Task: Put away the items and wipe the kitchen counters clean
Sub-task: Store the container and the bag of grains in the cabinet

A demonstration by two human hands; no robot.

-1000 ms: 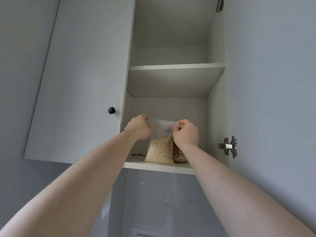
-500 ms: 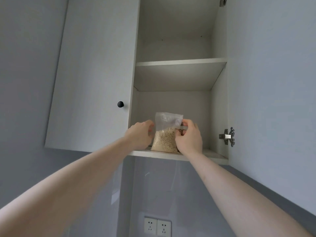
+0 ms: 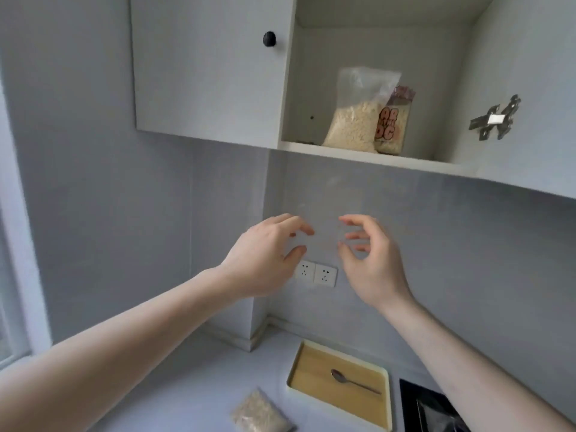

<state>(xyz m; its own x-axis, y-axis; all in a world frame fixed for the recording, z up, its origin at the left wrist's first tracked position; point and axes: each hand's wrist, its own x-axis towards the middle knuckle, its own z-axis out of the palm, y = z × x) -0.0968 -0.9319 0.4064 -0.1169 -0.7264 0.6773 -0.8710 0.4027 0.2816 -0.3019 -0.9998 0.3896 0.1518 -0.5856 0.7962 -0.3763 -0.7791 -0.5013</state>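
Note:
A clear bag of pale grain (image 3: pixel 355 120) stands upright on the bottom shelf (image 3: pixel 367 157) of the open wall cupboard. A printed packet (image 3: pixel 393 126) leans right behind it. My left hand (image 3: pixel 265 257) and my right hand (image 3: pixel 371 263) hang well below the shelf, in front of the grey wall, both empty with fingers spread and curled. Down on the counter (image 3: pixel 193 385) lies another bag of grain (image 3: pixel 260 414). A tray with a wooden bottom (image 3: pixel 311 366) holds a metal spoon (image 3: pixel 352 381).
The cupboard door (image 3: pixel 530 88) stands open at the right, its hinge (image 3: pixel 495 118) sticking out. The closed neighbouring door has a black knob (image 3: pixel 269 39). Two white sockets (image 3: pixel 316 273) sit on the wall. A black hob (image 3: pixel 430 406) lies at the lower right.
Both hands have let go of the clear grain bag and dropped below the cupboard. The view has tilted down, and the counter, tray and second bag have come into sight.

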